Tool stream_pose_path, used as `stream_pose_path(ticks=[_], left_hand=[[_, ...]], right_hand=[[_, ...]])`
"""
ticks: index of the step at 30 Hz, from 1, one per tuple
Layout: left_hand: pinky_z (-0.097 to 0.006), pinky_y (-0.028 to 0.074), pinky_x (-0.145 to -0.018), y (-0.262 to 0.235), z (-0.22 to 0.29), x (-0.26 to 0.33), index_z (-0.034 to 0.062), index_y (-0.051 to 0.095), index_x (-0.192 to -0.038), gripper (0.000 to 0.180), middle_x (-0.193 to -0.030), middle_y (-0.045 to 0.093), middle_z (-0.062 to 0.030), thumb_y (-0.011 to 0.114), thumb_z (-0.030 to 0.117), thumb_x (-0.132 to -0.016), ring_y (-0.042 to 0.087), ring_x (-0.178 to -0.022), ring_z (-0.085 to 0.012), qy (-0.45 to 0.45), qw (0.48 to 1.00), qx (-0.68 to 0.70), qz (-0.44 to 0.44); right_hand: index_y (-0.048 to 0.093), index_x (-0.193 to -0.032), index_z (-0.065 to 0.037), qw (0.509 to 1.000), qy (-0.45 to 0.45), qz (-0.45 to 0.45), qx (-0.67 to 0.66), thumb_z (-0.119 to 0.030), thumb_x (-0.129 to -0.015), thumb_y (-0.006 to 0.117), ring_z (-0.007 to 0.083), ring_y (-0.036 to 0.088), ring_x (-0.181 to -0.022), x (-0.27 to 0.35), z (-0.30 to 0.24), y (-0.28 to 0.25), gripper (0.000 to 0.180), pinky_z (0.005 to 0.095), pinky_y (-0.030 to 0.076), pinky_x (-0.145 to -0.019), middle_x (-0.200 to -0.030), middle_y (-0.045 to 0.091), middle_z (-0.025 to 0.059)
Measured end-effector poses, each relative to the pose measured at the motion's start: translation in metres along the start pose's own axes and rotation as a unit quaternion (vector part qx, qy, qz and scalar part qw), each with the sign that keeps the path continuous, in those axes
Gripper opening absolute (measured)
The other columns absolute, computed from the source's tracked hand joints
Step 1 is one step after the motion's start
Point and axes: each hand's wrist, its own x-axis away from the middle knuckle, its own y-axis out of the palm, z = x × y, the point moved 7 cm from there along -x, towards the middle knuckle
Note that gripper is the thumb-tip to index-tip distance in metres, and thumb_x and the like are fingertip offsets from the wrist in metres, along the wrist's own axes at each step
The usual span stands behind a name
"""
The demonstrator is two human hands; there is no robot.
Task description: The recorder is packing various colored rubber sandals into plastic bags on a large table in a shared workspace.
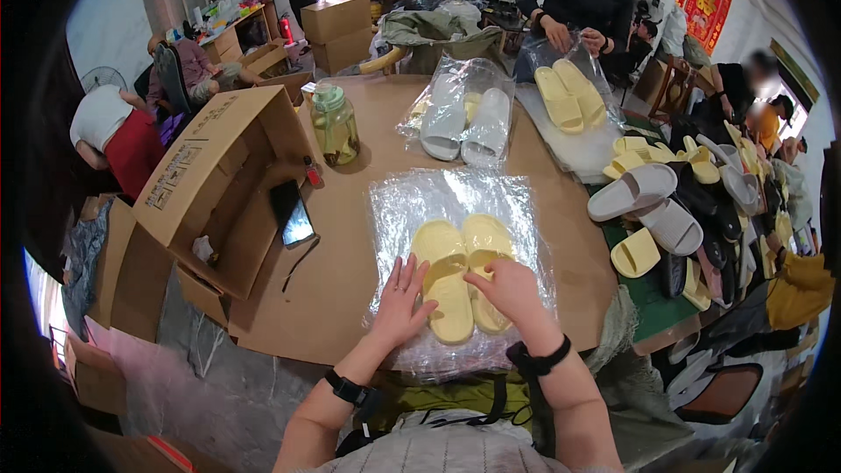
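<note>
Nearly fore-and-aft, the yellow slippers (451, 305)

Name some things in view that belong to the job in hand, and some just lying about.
Likely the job's: nearest yellow slide sandals; clear plastic bags; bagged white slide sandals.

Likely just about: smartphone; green-lidded jar; red fire extinguisher.

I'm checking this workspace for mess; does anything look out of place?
The loose slippers at right look untidy: yellow, whitish and black ones lie jumbled together, whereas the central yellow pair lies side by side.
</note>
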Motion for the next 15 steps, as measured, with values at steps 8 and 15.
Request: stream_pose_path(ticks=[8, 15], left_hand=[[-0.056, 0.018, -0.118, 0.003, 0.009, 0.003, 0.0103, 0.027, -0.156, 0.081, -0.163, 0.016, -0.0231, 0.06, 0.047, -0.092, 0.013, -0.149, -0.0473, 0.017, 0.997, -0.072, -0.027], [-0.055, 0.02, -0.119, 0.006, 0.007, 0.002, 0.0003, 0.025, -0.154, 0.089, -0.159, 0.017, -0.0326, 0.065, 0.045, -0.089, 0.021, -0.145, -0.0519, -0.001, 0.998, -0.061, -0.024]], right_hand=[[0.062, -0.087, -0.005, 0.998, 0.034, 0.036, 0.026, -0.037, -0.09, 0.065, 0.0346, 0.067, -0.069, -0.021, 0.008, 0.065, 0.033, 0.0458, 0.053, -0.064, -0.077, 0.068, 0.0159], [0.059, -0.08, -0.005, 0.992, 0.095, 0.076, -0.045, -0.03, -0.089, 0.065, 0.037, 0.064, -0.067, 0.03, 0.052, 0.026, 0.027, 0.0466, 0.05, -0.061, -0.07, 0.064, 0.0147]])
